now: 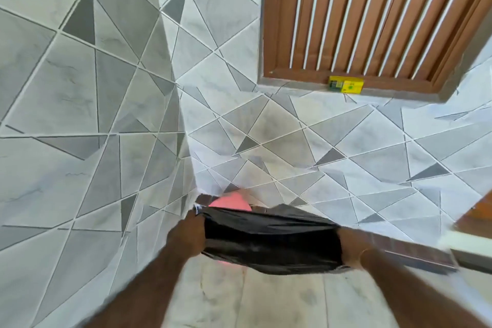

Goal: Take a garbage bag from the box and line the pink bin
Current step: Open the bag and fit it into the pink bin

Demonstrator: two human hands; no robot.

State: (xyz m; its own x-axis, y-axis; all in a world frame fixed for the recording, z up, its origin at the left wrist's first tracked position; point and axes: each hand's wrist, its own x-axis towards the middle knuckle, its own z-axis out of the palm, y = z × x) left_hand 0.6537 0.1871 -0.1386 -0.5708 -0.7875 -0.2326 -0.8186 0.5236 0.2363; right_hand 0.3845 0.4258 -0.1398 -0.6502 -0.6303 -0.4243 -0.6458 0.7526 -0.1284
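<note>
Low in the centre of the frame, the black garbage bag [271, 242] is being stretched wide between both hands. The left hand [189, 234] is gripping the bag's left edge, fingers curled into the plastic near a small white tag of material at the top corner. The right hand [351, 247] is holding the opposite edge; its fingers are hidden inside or behind the plastic, so the grip there is clamped on the bag as far as I can judge, though the blur leaves the finger positions unclear.

The pink bin [231, 201] is showing only as a pink patch just above the bag's top edge, in the corner where the tiled wall [80, 114] meets the floor [266, 301], with a faint pink glimpse below the bag too. The bag is probably being spread this way to open its mouth over the bin's rim.

The yellow box [345, 84] is sitting on the ledge of the wooden shutter [372, 16] in the upper right, well apart from the hands.
</note>
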